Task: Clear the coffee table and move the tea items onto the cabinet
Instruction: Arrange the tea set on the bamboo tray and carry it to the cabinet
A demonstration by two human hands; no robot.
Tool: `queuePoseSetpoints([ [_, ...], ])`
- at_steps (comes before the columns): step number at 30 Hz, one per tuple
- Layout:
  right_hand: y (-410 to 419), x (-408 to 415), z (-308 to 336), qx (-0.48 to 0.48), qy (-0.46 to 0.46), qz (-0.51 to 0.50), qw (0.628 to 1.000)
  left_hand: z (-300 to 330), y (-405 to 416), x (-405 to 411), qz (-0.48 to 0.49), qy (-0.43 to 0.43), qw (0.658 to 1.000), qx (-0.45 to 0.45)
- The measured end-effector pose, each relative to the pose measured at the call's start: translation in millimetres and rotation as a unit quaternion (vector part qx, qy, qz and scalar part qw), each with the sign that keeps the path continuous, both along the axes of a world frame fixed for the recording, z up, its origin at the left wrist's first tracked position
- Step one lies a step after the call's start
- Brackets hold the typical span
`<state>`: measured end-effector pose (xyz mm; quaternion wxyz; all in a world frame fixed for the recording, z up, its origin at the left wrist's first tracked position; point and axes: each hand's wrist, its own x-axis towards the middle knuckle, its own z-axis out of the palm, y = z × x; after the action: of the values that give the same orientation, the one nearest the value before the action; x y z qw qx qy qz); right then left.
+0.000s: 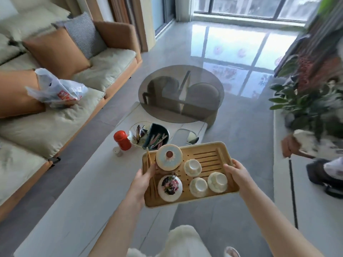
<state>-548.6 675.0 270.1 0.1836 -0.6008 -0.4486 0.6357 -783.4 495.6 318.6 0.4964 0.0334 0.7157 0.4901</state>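
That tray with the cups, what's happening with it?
A person is carrying the tray with both hands: the left hand grips its left edge, the right hand its right edge. It is held in the air above the coffee table. On it sit three cups, a lidded pot and a flowered lid. A red jar and a snack dish remain on the table.

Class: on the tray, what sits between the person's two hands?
In the head view, between left hand and right hand: two lidded vessels and three upturned cups on the wooden tray.
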Motion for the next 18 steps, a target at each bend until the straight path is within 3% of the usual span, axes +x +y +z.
queuePoseSetpoints([
  [13,24,239,33,0.016,-0.027,-0.136,0.99,18,104,191,-0.184,0.003,0.983,0.016],
  [18,29,336,34,0.02,-0.046,-0.186,0.981,5,137,276,-0.263,-0.034,0.964,0.018],
])
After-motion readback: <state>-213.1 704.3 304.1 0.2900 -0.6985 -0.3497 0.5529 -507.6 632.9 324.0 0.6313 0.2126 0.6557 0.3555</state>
